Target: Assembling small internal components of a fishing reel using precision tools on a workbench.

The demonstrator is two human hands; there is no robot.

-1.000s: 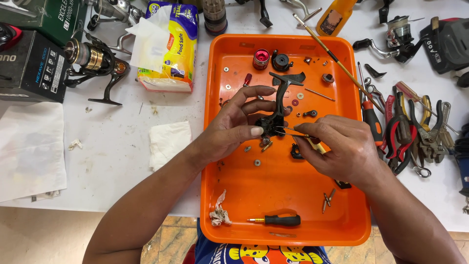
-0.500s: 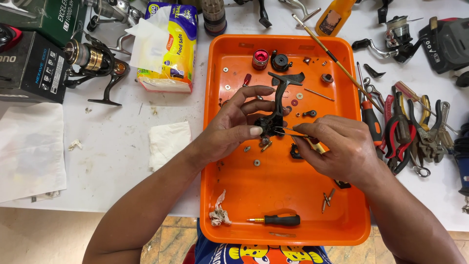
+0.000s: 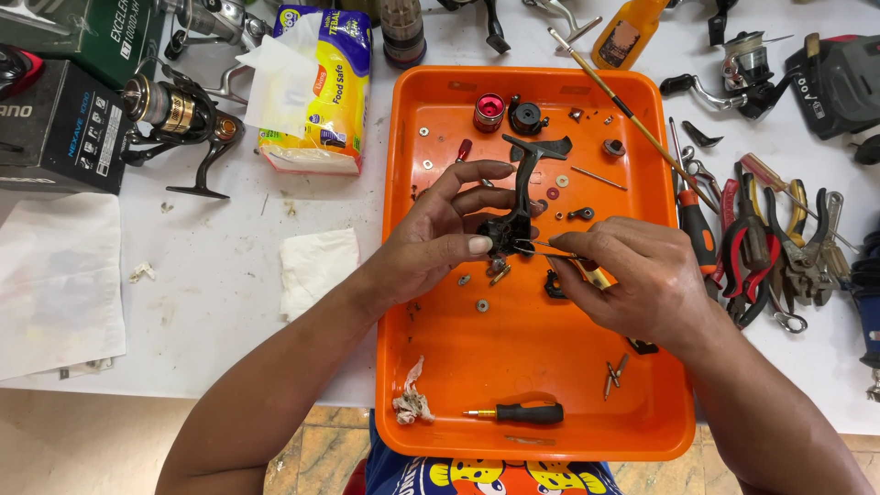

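Left hand (image 3: 440, 243) pinches black reel body (image 3: 515, 220) over orange tray (image 3: 522, 367); right hand (image 3: 632, 280) grips brass-handled tool (image 3: 573, 261). Best keep body steady, tip square, loose screws inside tray.

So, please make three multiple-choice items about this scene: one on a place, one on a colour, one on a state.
1. Where does the black screwdriver lie?
A. near edge of the tray
B. on the white table
C. on the tissue pack

2. What colour is the round cap at the tray's far end?
A. green
B. red
C. white

3. What does the left hand do?
A. rests flat on the table
B. holds the black reel body
C. holds pliers

Answers: 1 A, it lies inside the tray by its near rim. 2 B, the cap is red. 3 B, its fingers close around the reel body.
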